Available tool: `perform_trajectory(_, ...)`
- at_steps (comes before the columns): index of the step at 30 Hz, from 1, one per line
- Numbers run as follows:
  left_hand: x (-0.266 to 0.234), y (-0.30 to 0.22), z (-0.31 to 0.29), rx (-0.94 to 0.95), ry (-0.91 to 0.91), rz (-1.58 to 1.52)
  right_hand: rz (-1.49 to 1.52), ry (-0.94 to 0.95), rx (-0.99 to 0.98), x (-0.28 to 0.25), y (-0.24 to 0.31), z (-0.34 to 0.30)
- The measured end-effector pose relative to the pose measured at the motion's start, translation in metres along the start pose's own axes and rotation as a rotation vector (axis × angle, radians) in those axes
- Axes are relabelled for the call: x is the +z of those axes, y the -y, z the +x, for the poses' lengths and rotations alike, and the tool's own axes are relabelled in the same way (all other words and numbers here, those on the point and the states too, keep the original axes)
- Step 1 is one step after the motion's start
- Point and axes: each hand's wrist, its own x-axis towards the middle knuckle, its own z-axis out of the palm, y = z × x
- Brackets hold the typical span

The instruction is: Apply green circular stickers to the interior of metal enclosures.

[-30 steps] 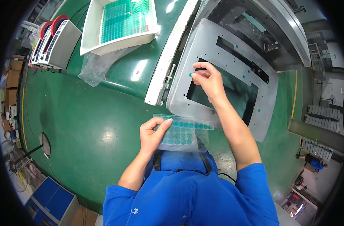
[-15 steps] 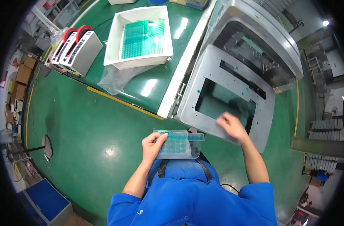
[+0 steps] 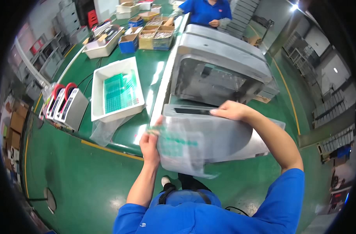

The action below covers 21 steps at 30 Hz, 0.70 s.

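Blurred by motion, a translucent sheet with green round stickers hangs from my left hand, whose fingers are closed on its left side. That hand is also close to the left edge of a grey flat panel; whether it touches the panel I cannot tell. My right hand is closed on the panel's upper edge, with the thumb beside a dark slot. The panel stands tilted in front of the table edge, and the sheet covers part of its left side.
Stacked grey housings stand behind the panel. On the green table are a white bin of green sticker sheets, white boxes with red rings, and cardboard parts boxes. A co-worker in blue is at the far end.
The panel, lying flatter before, is now tilted up. My right hand has moved from over its opening to its upper edge. My left hand has risen with the sheet, and the view has shifted.
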Motion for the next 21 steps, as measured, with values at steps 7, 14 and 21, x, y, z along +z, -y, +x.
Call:
perform_trajectory(7, 0.036, 0.015, 0.107, -0.052, -0.095, 0.084, 0.310, -1.041, -0.400, -0.065, -0.141, -0.027)
perform_trajectory(14, 0.054, 0.049, 0.155, -0.068, -0.169, 0.206, 1.424, -1.214, -0.068, 0.048, -0.333, 0.008)
perform_trajectory(21, 0.043, 0.106, 0.138, -0.131, -0.626, 0.036, 1.241, -0.394, -0.056, 0.121, -0.210, 0.179)
